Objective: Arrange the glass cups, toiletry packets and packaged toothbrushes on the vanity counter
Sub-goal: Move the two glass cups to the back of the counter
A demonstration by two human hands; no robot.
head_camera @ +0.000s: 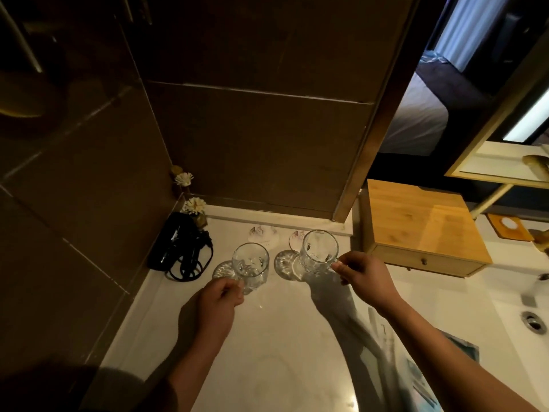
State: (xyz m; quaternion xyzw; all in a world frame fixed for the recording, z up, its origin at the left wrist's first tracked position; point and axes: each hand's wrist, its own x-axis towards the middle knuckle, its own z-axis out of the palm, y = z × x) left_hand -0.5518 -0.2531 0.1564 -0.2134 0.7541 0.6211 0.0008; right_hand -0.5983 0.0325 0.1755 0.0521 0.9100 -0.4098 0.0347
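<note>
On the white marble vanity counter point(276, 331), two clear, patterned glass cups stand upright, each held by one hand. The left hand point(218, 304) grasps the left glass cup point(250, 264) at its near side, fingers curled around the lower wall. The right hand point(361, 278) pinches the right glass cup point(319, 252) at its right side, thumb and fingertips touching the glass. Both cups sit left of the light wooden drawer box point(416, 230), the right cup near the box, the left cup farther from it. Two round paper coasters point(264, 235) lie flat behind the cups, toward the dark tiled wall point(252, 138); the right coaster is partly hidden behind the right cup. A black hair dryer with coiled cord point(181, 248) lies well left of the box, in the corner, beside a small vase of white flowers point(194, 207). Packaged toiletry items point(416, 373), blurred, lie on the counter in front of the box, under the right forearm. The sink drain point(533, 321) shows in front of the box, at the right edge.
</note>
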